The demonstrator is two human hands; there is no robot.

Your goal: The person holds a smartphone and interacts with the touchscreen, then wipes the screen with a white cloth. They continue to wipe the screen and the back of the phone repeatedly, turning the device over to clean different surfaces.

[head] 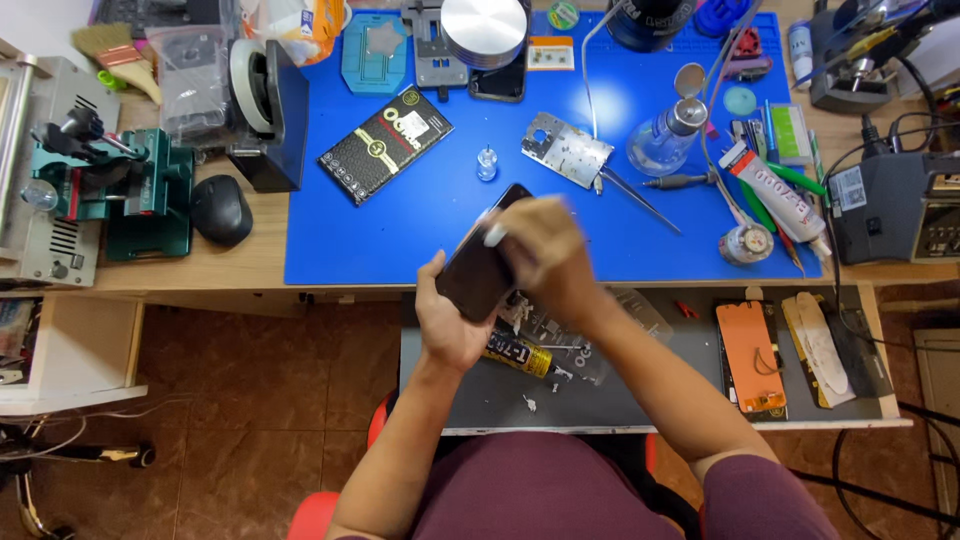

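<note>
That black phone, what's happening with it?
A person sits at a workbench and holds the black phone in the left hand, tilted up over the edge of the blue mat. The right hand is on the phone's screen with something small and white at the fingertips; it is blurred, so it seems to be moving. Below, an open drawer holds a black and yellow glue tube.

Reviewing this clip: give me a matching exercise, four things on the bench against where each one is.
Things:
1. dark phone
2. computer mouse
3. orange phone panel
4. small clear bottle

Places:
A. in the open drawer, right side
B. standing on the blue mat
C. held in the left hand
D. on the wooden desk, left of the mat

Pairs: 1-C, 2-D, 3-A, 4-B
</note>
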